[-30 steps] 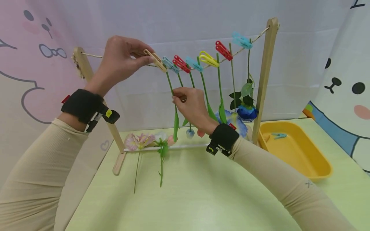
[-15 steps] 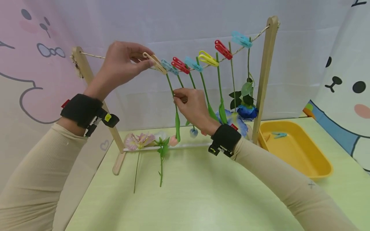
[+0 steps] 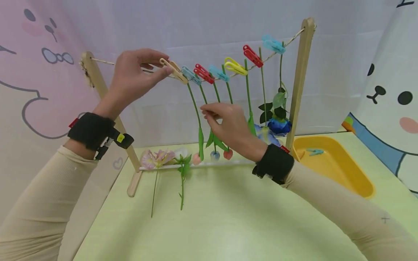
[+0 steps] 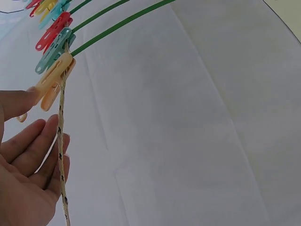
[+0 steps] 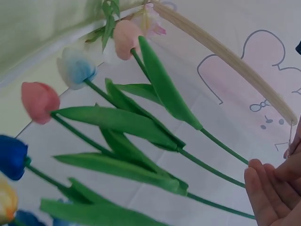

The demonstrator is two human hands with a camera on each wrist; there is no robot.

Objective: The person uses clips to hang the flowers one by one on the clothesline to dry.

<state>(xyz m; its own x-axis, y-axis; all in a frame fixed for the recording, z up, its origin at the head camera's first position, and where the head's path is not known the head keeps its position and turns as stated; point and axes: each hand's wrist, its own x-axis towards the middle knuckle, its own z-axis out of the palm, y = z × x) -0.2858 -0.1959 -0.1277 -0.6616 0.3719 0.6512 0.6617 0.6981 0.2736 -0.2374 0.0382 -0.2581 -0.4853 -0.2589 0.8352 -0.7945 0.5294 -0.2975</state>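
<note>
My left hand [image 3: 134,74] is at the left of the rope, its thumb against a handle of the peach clothespin [image 3: 174,71]. In the left wrist view its other fingers [image 4: 40,146] are spread apart from the clothespin, beside the rope [image 4: 61,155]. The clothespin's handles stand apart, and it clips a green stem to the rope; from that stem a pale pink tulip [image 3: 197,158] hangs upside down. My right hand [image 3: 230,125] is before the hanging stems with fingers loosely bent, pinching nothing. In the right wrist view its fingertips are close to the stems of the tulips [image 5: 41,101].
More flowers hang from red [image 3: 204,73], blue and yellow clothespins along the rope, tied between two wooden posts [image 3: 298,83]. A pinkish flower [image 3: 158,159] and a white flower [image 3: 181,156] lie on the table at left. A yellow tray [image 3: 336,170] with a blue clothespin [image 3: 315,151] stands at right.
My right hand has let go of the pale pink tulip's stem and moved right. My left hand has loosened slightly from the peach clothespin and drawn a little left.
</note>
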